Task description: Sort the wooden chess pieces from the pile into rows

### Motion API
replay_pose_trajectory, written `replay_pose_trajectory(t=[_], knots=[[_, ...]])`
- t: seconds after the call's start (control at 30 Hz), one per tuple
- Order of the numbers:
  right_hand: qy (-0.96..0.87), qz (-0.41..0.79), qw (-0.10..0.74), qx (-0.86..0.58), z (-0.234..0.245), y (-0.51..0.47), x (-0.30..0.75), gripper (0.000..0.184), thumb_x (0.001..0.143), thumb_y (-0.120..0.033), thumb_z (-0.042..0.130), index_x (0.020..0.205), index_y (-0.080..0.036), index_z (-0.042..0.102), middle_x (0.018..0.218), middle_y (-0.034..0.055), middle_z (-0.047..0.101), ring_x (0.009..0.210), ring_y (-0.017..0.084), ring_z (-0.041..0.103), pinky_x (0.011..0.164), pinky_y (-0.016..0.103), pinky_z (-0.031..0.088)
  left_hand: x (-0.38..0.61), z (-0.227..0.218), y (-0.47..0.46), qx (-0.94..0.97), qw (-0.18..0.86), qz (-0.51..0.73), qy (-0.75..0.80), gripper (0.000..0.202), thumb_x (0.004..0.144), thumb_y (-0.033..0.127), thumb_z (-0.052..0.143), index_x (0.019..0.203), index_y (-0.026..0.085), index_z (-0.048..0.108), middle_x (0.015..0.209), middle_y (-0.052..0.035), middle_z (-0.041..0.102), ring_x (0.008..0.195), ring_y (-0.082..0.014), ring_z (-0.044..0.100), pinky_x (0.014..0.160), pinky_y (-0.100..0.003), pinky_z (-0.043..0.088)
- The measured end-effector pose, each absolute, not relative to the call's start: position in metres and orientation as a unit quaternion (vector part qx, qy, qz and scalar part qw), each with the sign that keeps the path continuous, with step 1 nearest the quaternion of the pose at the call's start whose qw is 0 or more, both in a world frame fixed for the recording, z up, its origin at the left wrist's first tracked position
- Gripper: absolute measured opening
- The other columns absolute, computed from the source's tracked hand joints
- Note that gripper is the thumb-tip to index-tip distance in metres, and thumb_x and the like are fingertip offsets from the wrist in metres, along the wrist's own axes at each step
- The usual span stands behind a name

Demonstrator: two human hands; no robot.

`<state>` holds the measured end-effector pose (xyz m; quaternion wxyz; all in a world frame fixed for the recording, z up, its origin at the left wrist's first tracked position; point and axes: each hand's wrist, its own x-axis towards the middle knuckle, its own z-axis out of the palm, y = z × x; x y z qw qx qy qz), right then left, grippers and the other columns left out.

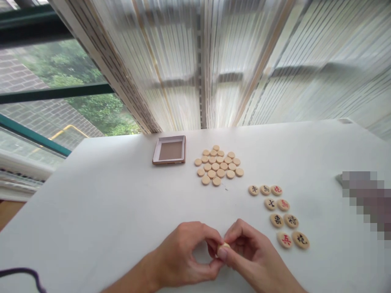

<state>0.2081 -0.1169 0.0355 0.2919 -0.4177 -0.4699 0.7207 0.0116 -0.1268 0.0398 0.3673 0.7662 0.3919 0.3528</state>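
Observation:
A small round wooden Chinese chess piece is pinched between the fingertips of both hands, low in the middle of the head view. My left hand is closed on it from the left, and my right hand grips it from the right with thumb and fingers. Fingers cover most of the piece, so its marking is hidden. To the right lie several face-up pieces with black or red characters, among them a black one and a red one. Beyond my hands, several blank-side-up pieces lie loosely grouped.
An open shallow cardboard box sits near the far edge of the white table. Pleated curtains and a window stand behind. A dark cable shows at lower left, and a pixelated patch covers something at right.

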Motion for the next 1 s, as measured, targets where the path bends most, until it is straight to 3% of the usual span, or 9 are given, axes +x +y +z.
replay_pose_trajectory(t=[0.2,0.43,0.83,1.0], knots=[[-0.464,0.725,0.294,-0.417,0.033,-0.117,0.209,0.03,0.078,-0.045,0.077,0.076,-0.019,0.064,0.07,0.0019,0.069,0.063,0.013,0.061,0.059,0.022,0.049,0.011,0.04,-0.124,0.784,0.325,0.368,0.38,0.03,0.068,0.009,0.072,0.094,0.019,0.06,0.076,0.0007,0.072,0.065,-0.0111,0.067,0.067,-0.02,0.052],[-0.457,0.736,0.3,-0.4,0.037,-0.115,0.206,0.025,0.087,-0.043,0.068,0.092,-0.019,0.066,0.084,0.0054,0.071,0.074,0.016,0.066,0.071,0.027,0.054,0.009,0.037,-0.122,0.778,0.306,0.383,0.392,0.035,0.064,0.006,0.069,0.096,0.019,0.06,0.076,0.0006,0.072,0.063,-0.0112,0.067,0.065,-0.02,0.054],[-0.48,0.711,0.362,-0.364,0.041,-0.117,0.203,0.022,0.088,-0.036,0.068,0.101,-0.02,0.064,0.093,0.0045,0.069,0.086,0.016,0.066,0.082,0.031,0.054,0.004,0.039,-0.121,0.716,0.409,0.361,0.435,0.031,0.075,0.006,0.065,0.101,0.02,0.056,0.082,0.0023,0.072,0.071,-0.0107,0.069,0.071,-0.02,0.055],[-0.479,0.715,0.367,-0.353,0.041,-0.114,0.202,0.024,0.087,-0.039,0.069,0.101,-0.019,0.065,0.093,0.0046,0.069,0.086,0.016,0.065,0.082,0.03,0.053,0.004,0.047,-0.12,0.684,0.483,0.339,0.43,0.021,0.084,0.013,0.064,0.102,0.019,0.054,0.087,0.0004,0.071,0.079,-0.0122,0.068,0.076,-0.022,0.055]])
